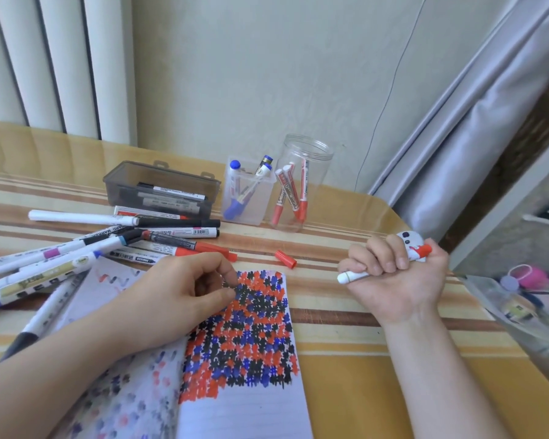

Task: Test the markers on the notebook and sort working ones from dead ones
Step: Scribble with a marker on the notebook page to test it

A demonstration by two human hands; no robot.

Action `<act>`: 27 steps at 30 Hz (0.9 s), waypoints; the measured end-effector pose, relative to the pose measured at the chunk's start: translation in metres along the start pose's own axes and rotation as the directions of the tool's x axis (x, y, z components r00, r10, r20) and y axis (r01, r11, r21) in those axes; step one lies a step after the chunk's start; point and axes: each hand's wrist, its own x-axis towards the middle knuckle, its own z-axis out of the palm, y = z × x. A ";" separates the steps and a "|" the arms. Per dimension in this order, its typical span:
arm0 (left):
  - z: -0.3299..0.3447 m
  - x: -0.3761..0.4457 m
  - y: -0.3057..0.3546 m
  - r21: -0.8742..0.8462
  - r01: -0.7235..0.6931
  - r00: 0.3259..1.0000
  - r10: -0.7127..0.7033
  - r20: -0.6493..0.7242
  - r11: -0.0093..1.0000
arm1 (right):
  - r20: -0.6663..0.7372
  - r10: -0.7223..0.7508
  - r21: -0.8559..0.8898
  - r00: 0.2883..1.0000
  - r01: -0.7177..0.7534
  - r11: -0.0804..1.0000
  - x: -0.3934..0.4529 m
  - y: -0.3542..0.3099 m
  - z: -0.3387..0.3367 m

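Note:
An open notebook [254, 416] lies in front of me, its right page covered with red, blue and black scribble marks. My left hand [178, 293] rests on the notebook with loosely curled fingers and holds nothing. My right hand [396, 277] hovers to the right of the page and grips a white marker with a red tip [420, 251]. A loose red cap [286, 258] lies on the table just above the page. A pile of several markers [108, 245] sprawls at the left.
At the back stand a dark box [162, 188] with black markers, a square clear cup [249, 191] with blue markers and a round clear jar [301, 182] with red markers. A bag of colourful items [526, 296] sits at the right table edge.

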 end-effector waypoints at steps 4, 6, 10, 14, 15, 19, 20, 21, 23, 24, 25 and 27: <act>0.001 -0.001 0.002 0.053 -0.010 1.000 0.009 0.020 0.999 | 0.006 0.019 0.048 1.000 -0.019 0.999 0.003 0.001 -0.009; 0.001 -0.002 0.003 0.102 -0.016 0.999 0.013 0.035 0.995 | 0.017 0.022 0.013 1.000 -0.022 1.000 0.004 0.001 -0.008; 0.000 -0.002 0.004 0.127 -0.028 0.999 0.024 0.037 0.992 | -0.002 -0.026 0.034 1.000 0.026 0.999 0.007 0.001 -0.007; 0.000 -0.003 0.005 0.150 -0.048 0.998 0.041 0.050 0.988 | 0.057 0.076 0.151 0.996 -0.084 0.985 0.013 0.005 -0.022; 0.000 -0.003 0.005 0.162 -0.054 0.997 0.045 0.057 0.985 | 0.091 0.113 0.170 0.989 -0.127 0.977 0.014 0.007 -0.025; -0.001 -0.004 0.005 0.196 -0.108 0.991 0.088 0.105 0.975 | 0.154 0.169 0.122 0.974 -0.188 0.975 0.013 0.012 -0.019; -0.001 -0.005 0.005 0.200 -0.129 0.987 0.105 0.124 0.971 | 0.165 0.178 0.128 0.970 -0.201 0.971 0.012 0.014 -0.016; -0.002 -0.005 0.004 0.207 -0.155 0.981 0.125 0.149 0.966 | 0.153 0.191 0.138 0.970 -0.213 0.967 0.011 0.017 -0.013; -0.003 -0.005 0.003 0.231 -0.212 0.964 0.164 0.211 0.949 | 0.103 0.196 0.095 0.975 -0.206 0.974 0.006 0.023 -0.008; -0.003 -0.004 0.003 0.243 -0.230 0.956 0.172 0.239 0.942 | 0.085 0.194 0.027 0.977 -0.197 0.980 0.003 0.027 -0.005; -0.004 -0.004 0.003 0.248 -0.239 0.950 0.173 0.262 0.939 | 0.085 0.201 -0.064 0.976 -0.196 0.979 -0.002 0.032 0.001; -0.006 -0.004 0.002 0.239 -0.242 0.941 0.168 0.292 0.940 | 0.118 0.251 -0.250 0.961 -0.216 0.944 -0.015 0.038 0.016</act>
